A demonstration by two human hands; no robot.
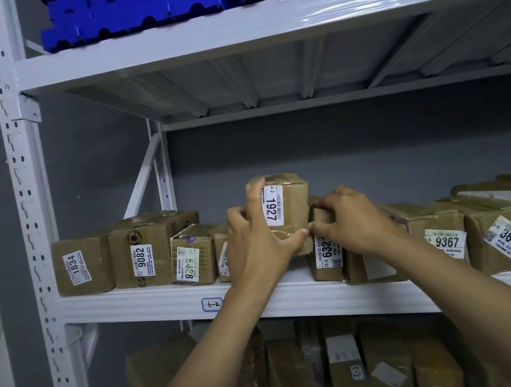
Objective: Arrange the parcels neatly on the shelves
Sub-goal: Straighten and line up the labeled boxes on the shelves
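On mid shelf (pixel 150 299), L hand (pixel 256 244) grips parcel 1927 (pixel 294 198), R hand (pixel 352 220) fingers curled round parcel 632 (pixel 327 267)

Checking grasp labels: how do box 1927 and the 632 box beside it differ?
The left hand grips box 1927; the right hand grips box 632. Box 1927 rises higher than box 632. Its number shows whole; box 632's is partly covered. Both: brown cardboard, white labels.
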